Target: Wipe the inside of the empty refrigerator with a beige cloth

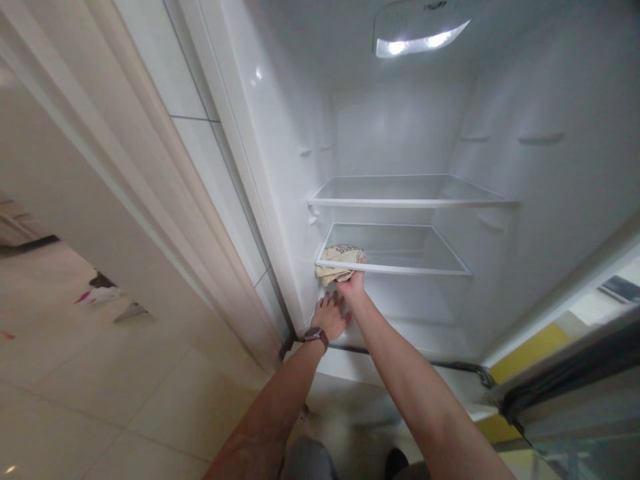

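Inside an open refrigerator, my right hand reaches under the front edge of the lower glass shelf. It is closed on a beige cloth with dark printed marks, bunched at the left end of that shelf. Part of the cloth shows through the glass, and some of my right fingers are hidden by it. My left hand, with a watch on the wrist, lies just below the cloth. Its fingers are spread against the lower left inner surface of the refrigerator.
An upper glass shelf spans the cabinet above. A lit lamp is at the top. The open door stands at the right, with a hinge at the bottom. A white wall edge runs along the left.
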Motion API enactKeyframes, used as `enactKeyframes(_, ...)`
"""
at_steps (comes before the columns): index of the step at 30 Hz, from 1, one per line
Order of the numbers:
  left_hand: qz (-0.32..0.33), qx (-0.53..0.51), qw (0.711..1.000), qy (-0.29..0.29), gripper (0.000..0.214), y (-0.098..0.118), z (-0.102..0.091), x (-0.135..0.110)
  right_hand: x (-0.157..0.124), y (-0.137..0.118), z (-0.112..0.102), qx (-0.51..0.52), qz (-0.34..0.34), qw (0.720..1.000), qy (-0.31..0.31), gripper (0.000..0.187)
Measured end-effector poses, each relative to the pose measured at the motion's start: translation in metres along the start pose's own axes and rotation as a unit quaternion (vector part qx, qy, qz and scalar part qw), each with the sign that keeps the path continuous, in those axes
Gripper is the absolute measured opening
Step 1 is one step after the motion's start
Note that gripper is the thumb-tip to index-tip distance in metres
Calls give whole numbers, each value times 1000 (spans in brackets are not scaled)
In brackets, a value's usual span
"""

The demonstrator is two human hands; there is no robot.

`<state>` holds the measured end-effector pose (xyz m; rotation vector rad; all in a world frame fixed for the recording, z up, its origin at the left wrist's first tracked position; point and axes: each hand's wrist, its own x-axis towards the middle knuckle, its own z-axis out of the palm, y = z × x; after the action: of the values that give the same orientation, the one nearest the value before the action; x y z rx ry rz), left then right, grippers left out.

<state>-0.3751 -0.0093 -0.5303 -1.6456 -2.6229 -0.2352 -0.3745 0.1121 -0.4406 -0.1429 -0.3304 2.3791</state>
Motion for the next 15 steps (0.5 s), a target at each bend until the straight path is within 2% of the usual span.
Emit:
enactKeyframes(2,-10,-5,1000,-7,63,0,0,1,-6,-14,-7,9,-4,1000,9,38)
enactKeyframes(5,-22,-10,1000,-13,65,0,1,2,-24,-58,-24,22,-30,999,27,37)
enactKeyframes(9,-21,-4,1000,-12,66,0,1,2,-57,-130,-50,55,-138,987,61,39)
enactKeyframes(12,-22,0,1000,-13,66,0,1,2,-79,-170,-64,60,-201,975,68,40)
enactKeyframes(13,-22,-1,1000,-13,66,0,1,2,-83,-177,-66,70,-208,974,59,39)
enactKeyframes(15,-21,-5,1000,-13,66,1,1,2,-85,-184,-69,120,-155,980,20,37)
